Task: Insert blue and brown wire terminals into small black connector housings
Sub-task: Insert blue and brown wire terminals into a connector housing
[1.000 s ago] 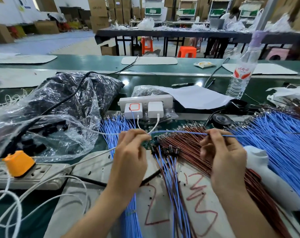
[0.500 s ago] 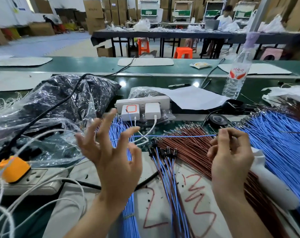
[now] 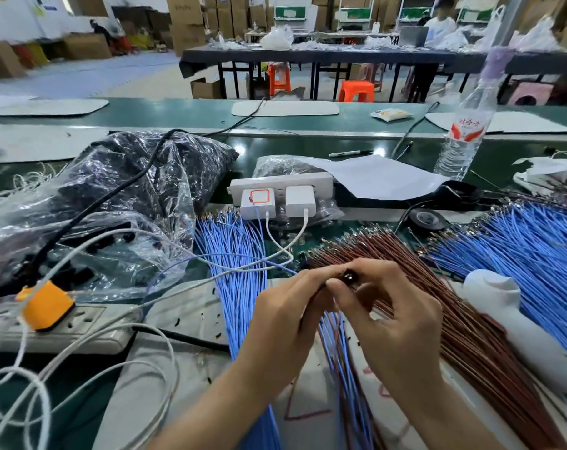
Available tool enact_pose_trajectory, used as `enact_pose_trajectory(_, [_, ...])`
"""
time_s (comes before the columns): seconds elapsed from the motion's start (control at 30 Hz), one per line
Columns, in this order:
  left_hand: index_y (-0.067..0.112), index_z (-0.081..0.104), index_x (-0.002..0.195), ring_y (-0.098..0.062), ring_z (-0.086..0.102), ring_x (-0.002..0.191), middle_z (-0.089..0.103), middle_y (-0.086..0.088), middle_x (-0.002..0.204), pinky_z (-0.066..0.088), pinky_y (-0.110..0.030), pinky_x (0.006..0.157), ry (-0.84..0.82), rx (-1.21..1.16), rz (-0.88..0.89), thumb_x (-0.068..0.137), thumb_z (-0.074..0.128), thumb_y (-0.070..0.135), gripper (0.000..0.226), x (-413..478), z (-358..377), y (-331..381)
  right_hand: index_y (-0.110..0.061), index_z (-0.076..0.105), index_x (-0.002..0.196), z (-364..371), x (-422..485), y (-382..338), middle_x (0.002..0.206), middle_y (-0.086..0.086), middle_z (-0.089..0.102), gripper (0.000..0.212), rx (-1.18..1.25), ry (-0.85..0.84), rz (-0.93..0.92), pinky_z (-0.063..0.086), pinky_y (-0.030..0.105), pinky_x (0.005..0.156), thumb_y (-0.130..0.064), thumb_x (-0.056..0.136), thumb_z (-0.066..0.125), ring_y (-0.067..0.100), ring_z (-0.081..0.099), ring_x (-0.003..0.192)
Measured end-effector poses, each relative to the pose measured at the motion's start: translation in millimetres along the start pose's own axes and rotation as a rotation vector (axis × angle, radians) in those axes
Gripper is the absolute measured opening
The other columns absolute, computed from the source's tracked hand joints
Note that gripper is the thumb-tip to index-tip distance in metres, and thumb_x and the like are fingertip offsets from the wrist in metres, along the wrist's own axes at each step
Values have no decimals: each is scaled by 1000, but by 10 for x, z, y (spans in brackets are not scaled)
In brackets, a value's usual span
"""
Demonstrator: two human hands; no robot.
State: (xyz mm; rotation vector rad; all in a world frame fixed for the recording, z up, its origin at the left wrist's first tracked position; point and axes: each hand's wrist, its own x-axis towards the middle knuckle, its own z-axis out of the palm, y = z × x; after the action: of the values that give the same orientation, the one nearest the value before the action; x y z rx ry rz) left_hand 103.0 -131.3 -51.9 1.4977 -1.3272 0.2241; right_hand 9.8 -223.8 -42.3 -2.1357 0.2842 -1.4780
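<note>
A small black connector housing (image 3: 350,276) is pinched between the fingertips of my right hand (image 3: 386,313), at the centre of the view. My left hand (image 3: 285,316) meets it from the left, its fingertips pinching a blue wire (image 3: 191,264) that loops away to the left. Loose blue wires (image 3: 236,254) lie in a bundle under my left hand, and a larger fan of blue wires (image 3: 529,248) lies at the right. Brown wires (image 3: 438,303) spread under my right hand. Finished blue and brown wires (image 3: 344,368) run toward me between my wrists.
A plastic bag of black housings (image 3: 119,203) lies at the left, with a power strip and its orange plug (image 3: 45,305) in front of it. Two white chargers (image 3: 279,203) sit at the centre back. A white tool (image 3: 516,326) lies at the right, a water bottle (image 3: 464,131) behind.
My left hand, spread open half a second ago, has come to the centre and closed on the wire. My right hand has moved left to meet it, now holding a black housing.
</note>
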Motion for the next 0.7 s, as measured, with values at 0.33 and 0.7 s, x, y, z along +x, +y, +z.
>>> enact_pose_trajectory(0.33, [17,59,99,-6,63,70,65,10,83,51,-24,61,29,-32,-57,95,50,19,11,-10,-10,-33,-4,68,85,10,-10,34,80,0,61,19,52,-60,-19,47,23,58,-23,84,68,9,53,60])
enact_pose_trajectory(0.7, [2,64,87,-12,63,87,61,-2,97,55,-31,71,61,-72,-39,90,57,8,10,-1,-9,-47,-4,64,82,27,-40,20,72,0,59,22,68,-72,2,46,19,57,-26,84,67,6,51,60])
